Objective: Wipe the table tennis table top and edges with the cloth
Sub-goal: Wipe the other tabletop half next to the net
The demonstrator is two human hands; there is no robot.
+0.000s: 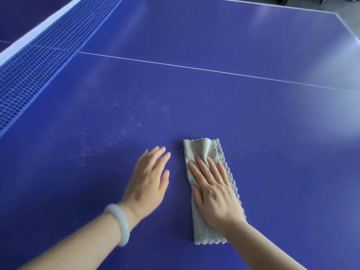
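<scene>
The folded cloth (pixel 202 151) is pressed onto the table top (pixel 214 104) beneath the flat, straight-fingered right hand (pixel 214 193) (cloth protruding at 12 o'clock), the left hand (pixel 148 182) held open at its 9 o'clock.

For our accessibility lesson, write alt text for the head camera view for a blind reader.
A right hand presses a folded pale cloth flat on a blue table tennis table; the open left hand, wearing a pale bracelet, is beside it. White specks lie toward the net.
</scene>
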